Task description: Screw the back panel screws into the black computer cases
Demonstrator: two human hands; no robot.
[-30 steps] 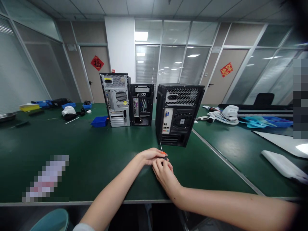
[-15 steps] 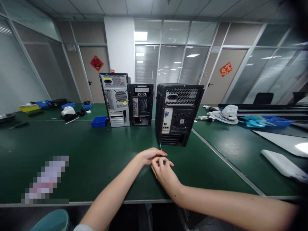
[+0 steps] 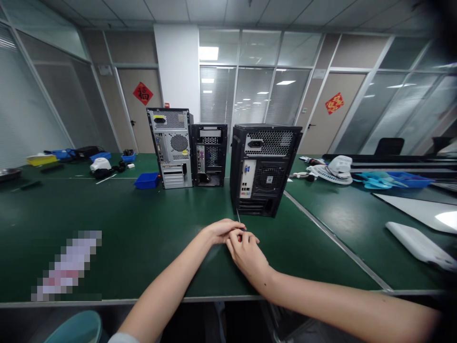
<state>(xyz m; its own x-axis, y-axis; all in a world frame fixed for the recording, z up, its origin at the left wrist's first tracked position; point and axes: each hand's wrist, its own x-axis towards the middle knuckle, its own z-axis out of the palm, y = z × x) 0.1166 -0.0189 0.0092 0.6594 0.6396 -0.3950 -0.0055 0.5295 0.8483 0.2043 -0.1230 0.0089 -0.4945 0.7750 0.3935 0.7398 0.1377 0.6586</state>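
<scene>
A screwdriver (image 3: pixel 239 216) with a thin metal shaft and a red-orange handle points at the lower left rear corner of a black computer tower (image 3: pixel 269 174). My right hand (image 3: pixel 246 250) is closed round its handle, most of which the fingers hide. Against the handle and shaft, my left hand (image 3: pixel 223 230) is curled from the left, touching my right fingers. The tower stands upright with its back panel towards me. Whether the tip sits in a screw is too small to tell.
Two more computer towers, one silver-backed (image 3: pixel 174 147) and one black (image 3: pixel 210 155), stand behind to the left beside a blue tray (image 3: pixel 147 180). A white device (image 3: pixel 419 245) lies at right. A teal bin (image 3: pixel 76 328) is below the table's front edge.
My right hand has shifted slightly, its fingers turned round the screwdriver handle. My left hand stays nearly in place, and the tower has not moved.
</scene>
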